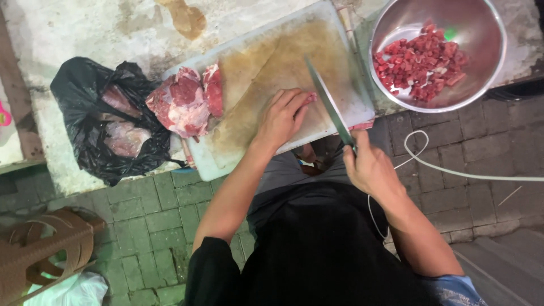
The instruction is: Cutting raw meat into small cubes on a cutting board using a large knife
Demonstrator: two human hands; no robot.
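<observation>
My left hand (pixel 280 118) presses flat on a meat strip (pixel 310 97) near the board's (pixel 266 62) right edge; my right hand (pixel 371 167) is clamped on the knife (pixel 328 105). The blade sits beside my fingertips (pixel 301 109) and could nick them if the meat slips.

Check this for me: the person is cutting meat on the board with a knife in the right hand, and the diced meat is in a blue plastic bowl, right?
Not quite. The head view shows the diced meat in a shiny metal bowl, not a blue plastic one. The rest holds: the right hand grips the knife and the left hand steadies meat on the cutting board.
</observation>
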